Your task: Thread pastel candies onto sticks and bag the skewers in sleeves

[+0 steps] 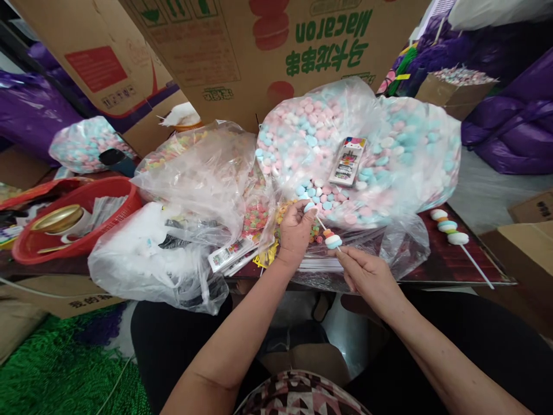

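Thin white stick (322, 223) carrying two candy discs (332, 239), one orange and small, one pale blue and white, held slanting just in front of the large clear bag of pastel candies (389, 150). The right hand (367, 275) pinches the lower end of the stick between thumb and fingertips, wrist low, forearm coming up from the lower right. The left hand (296, 230) is raised at the stick's upper tip, fingers curled around a blue candy piece (309, 206) pressed at that tip, forearm angled up from below.

The discs are round, flattened and matt. The large bag is thin crinkled plastic, bulging with pink, blue and white pieces; a flat printed card packet (348, 161) lies on top of it. To the right of the bag, a finished skewer (453, 236) of four discs rests on the dark red table (449, 265). To the left of the bag sit further plastic bags (194, 173) and, beyond them, a red plastic basket (78, 225). Behind the bag stands a brown cardboard box (259, 52) printed with green lettering.
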`<state>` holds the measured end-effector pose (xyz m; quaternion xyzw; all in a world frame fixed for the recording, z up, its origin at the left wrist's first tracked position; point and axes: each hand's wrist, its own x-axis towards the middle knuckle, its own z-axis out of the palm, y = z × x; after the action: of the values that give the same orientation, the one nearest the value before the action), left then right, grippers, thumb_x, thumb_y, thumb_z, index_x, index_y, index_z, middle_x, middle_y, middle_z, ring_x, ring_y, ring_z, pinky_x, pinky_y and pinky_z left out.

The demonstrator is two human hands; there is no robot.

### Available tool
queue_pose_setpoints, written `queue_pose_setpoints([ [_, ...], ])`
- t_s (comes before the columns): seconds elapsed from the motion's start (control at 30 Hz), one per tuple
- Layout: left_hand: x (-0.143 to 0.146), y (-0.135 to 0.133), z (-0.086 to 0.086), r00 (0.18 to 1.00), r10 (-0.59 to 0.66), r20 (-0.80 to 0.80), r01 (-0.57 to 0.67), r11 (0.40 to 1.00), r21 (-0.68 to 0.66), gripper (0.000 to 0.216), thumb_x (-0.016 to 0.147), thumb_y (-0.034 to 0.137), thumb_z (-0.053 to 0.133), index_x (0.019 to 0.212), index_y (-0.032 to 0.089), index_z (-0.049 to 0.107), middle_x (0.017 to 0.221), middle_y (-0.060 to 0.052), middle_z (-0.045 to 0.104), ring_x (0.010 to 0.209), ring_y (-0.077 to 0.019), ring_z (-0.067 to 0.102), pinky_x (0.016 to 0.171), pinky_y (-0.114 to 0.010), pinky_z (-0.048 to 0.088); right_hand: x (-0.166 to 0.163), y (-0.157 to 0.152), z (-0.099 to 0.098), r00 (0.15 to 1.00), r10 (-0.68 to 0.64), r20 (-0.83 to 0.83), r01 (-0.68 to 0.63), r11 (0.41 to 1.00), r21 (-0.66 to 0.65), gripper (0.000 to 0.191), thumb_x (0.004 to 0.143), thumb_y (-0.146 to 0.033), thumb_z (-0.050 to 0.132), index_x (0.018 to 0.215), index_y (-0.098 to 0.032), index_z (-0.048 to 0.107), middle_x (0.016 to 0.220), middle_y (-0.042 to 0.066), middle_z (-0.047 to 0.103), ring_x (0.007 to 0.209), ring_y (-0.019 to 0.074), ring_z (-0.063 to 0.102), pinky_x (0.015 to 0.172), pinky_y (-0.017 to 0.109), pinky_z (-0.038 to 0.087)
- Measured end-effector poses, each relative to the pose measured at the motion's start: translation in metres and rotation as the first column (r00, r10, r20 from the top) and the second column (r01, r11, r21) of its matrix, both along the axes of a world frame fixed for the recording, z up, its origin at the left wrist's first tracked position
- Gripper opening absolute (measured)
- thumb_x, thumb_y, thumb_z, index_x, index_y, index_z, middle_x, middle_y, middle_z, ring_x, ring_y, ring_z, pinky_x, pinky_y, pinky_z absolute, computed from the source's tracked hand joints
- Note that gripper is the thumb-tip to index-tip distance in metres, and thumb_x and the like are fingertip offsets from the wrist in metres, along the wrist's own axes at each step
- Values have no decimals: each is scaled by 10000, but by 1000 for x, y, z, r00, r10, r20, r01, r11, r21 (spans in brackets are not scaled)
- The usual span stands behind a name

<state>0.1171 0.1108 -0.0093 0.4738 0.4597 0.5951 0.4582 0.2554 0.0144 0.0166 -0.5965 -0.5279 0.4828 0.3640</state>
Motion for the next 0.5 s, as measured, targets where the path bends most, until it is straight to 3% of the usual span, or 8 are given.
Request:
queue_pose_setpoints([
  [0.23,-2,-1,11,929,3,371,41,993,-112,238,764,339,708,916,178,622,750,30,622,590,-60,543,603,-206,461,11,4,3,999,45,24,-47,994,103,393,885,-553,524,925,-207,706,469,-32,534,411,121,445,418,241,354],
  [0.4,5,-17,15,908,-43,416,105,986,-127,258,729,330,748,898,175,628,755,20,641,582,-61,553,548,-195,444,14,11,5,995,-97,21,90,972,219,339,874,-518,570,793,-208,681,655,8,627,515,122,491,502,258,400],
  [0.5,14,-34,15,916,-110,387,175,975,-139,259,703,322,767,867,176,628,749,18,637,603,-67,554,564,-201,455,10,16,6,978,-204,-33,206,939,276,277,848,-466,615,917,-213,705,820,34,693,737,181,600,663,294,486],
])
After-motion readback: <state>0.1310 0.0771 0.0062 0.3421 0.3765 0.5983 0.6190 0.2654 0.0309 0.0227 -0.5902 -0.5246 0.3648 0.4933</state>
